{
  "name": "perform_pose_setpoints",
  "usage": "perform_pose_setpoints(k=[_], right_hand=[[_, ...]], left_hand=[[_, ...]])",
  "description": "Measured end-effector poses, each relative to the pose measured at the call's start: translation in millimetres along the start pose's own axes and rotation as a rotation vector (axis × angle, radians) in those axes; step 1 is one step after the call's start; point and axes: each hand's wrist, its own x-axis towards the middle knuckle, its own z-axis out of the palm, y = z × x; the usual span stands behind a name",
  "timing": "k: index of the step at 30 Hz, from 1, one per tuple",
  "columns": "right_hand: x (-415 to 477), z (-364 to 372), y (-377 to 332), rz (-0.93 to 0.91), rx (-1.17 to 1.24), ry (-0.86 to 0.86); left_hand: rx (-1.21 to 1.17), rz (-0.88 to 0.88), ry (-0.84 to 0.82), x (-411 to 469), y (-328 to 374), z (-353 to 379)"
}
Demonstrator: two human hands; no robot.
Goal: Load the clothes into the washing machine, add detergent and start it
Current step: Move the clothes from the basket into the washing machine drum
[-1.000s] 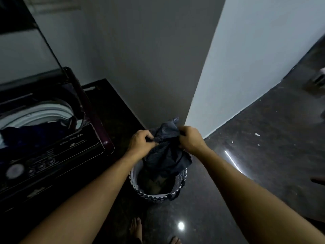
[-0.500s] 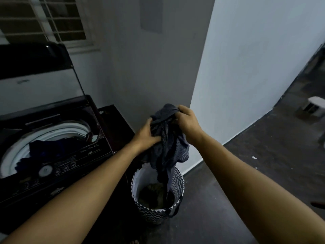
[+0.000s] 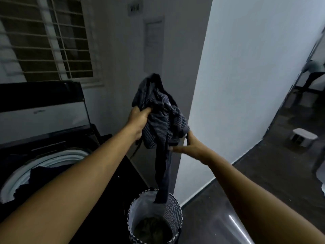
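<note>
1. The striped garment is held in the air straight above the laundry basket, bunched at the top and trailing down.
2. Its long axis runs near vertical. The crumpled bulk is uppermost, and one narrow strip points down, its tip just at the basket's rim.
3. The left hand is clenched on the upper bunch, fingers buried in the cloth, high above the basket.
4. The right hand is lower. Its thumb and one finger are spread against the garment's lower edge; I cannot tell whether it grasps the cloth.
5. A dull, mottled cloth lies at the bottom of the basket.
6. Left of the basket stands the washing machine, lid raised, with dark clothes in its drum.
7. Well to the right of the basket, a white stool sits on the dark floor.
</note>
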Motion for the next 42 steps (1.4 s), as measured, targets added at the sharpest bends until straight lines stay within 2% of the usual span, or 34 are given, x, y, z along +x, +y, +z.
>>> perform_pose_setpoints(k=[2, 5, 9, 14, 17, 19, 20, 21, 23, 25, 29, 33, 38, 42], right_hand=[[-1.8, 16.6, 3.0, 0.113, -0.113, -0.028], [-2.8, 47.9, -16.2, 0.267, -0.013, -0.049], [6.3, 88.2, -77.4, 0.156, 0.257, 0.003], [16.1, 128.6, -173.7, 0.029, 0.606, 0.038], [19.1, 157.1, -214.6, -0.047, 0.764, -0.165], [20.2, 180.8, -233.4, -0.094, 0.753, -0.333], [22.7, 195.0, -242.3, -0.119, 0.678, -0.365], [27.4, 208.9, -250.2, -0.142, 0.573, -0.341], [39.4, 232.1, -266.1, -0.149, 0.369, -0.177], [50.2, 242.4, -279.8, -0.132, 0.298, -0.034], [63.0, 241.2, -317.1, -0.218, 0.391, -0.022], [88.9, 247.6, -353.6, -0.203, 0.612, -0.026], [125.2, 280.1, -369.5, -0.128, 0.627, -0.181], [164.4, 315.5, -359.0, -0.131, 0.791, -0.276]], left_hand=[[-0.080, 0.041, -0.014, -4.4, 31.3, -11.8], [-0.119, 0.115, -0.074, -18.4, 76.1, -33.1], [-0.111, 0.155, -0.121, -42.0, 118.7, -81.8], [-0.034, 0.148, 0.052, -42.7, 131.5, -165.1], [-0.080, 0.108, 0.202, -40.3, 127.3, -218.1], [-0.054, 0.076, 0.217, -41.2, 125.2, -245.2], [-0.031, 0.066, 0.212, -42.1, 124.7, -258.8], [-0.010, 0.063, 0.200, -43.8, 125.1, -269.3], [0.028, 0.078, 0.205, -45.5, 128.1, -292.8], [0.082, 0.087, 0.243, -47.8, 132.5, -319.7], [0.153, 0.015, 0.358, -50.3, 125.2, -385.7], [0.136, -0.094, 0.404, -49.7, 92.9, -431.2], [0.064, -0.184, 0.453, -44.7, 51.7, -457.1], [0.116, -0.279, 0.387, -26.5, 33.1, -470.4]])
